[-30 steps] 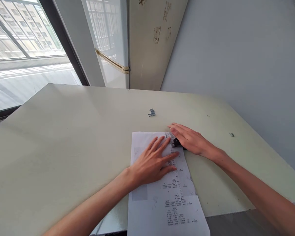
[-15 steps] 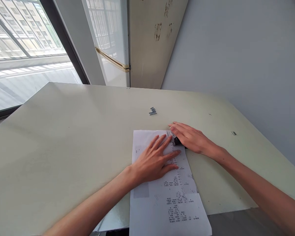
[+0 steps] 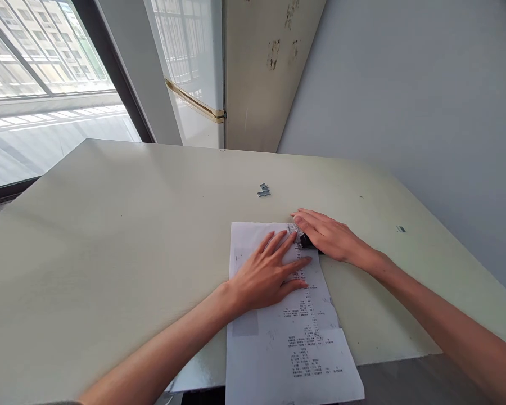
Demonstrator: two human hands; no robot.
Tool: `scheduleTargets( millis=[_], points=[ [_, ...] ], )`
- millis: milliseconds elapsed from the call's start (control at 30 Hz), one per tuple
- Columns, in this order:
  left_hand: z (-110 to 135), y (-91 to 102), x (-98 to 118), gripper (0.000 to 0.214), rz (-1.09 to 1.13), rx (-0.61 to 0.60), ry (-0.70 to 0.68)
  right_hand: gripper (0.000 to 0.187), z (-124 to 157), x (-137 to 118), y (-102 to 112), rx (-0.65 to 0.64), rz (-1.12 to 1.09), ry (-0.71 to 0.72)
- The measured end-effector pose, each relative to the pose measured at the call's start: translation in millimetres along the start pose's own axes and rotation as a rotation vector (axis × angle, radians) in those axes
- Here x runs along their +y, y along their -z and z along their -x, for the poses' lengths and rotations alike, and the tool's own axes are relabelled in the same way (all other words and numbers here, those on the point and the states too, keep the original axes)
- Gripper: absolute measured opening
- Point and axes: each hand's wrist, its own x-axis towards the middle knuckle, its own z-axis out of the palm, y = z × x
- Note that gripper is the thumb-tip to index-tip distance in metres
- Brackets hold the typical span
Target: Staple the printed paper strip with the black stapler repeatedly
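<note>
My left hand [image 3: 267, 273] lies flat with fingers spread on printed paper sheets [image 3: 253, 365], which run down over the table's near edge. At the top right corner of the paper, my right hand [image 3: 331, 233] is closed over a black stapler [image 3: 306, 242]. Its fingers are stretched out and pressed together on top of it. Most of the stapler is hidden beneath the palm, with a small dark part showing beside the paper.
Several short strips of staples [image 3: 263, 190] lie beyond the paper on the white table [image 3: 130, 253]. A small staple piece [image 3: 400, 229] rests further right. Behind the table are a fridge [image 3: 198, 67], a grey wall [image 3: 405, 84] and a window [image 3: 46, 62] at the left.
Both hands, the paper and the stapler keep their places relative to one another. The whole view has shifted very slightly.
</note>
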Motion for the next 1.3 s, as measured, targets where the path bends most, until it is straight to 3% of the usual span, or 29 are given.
scheduleTargets(
  millis=[833, 1300],
  points=[
    [2.9, -6.7, 0.6, 0.055, 0.005, 0.017, 0.002, 0.067, -2.5, 6.7, -4.2, 0.013, -0.019, -0.016],
    [2.8, -6.7, 1.2, 0.057, -0.013, 0.008, -0.003, 0.064, 0.6, -3.2, -3.3, 0.003, 0.101, -0.04]
  ],
)
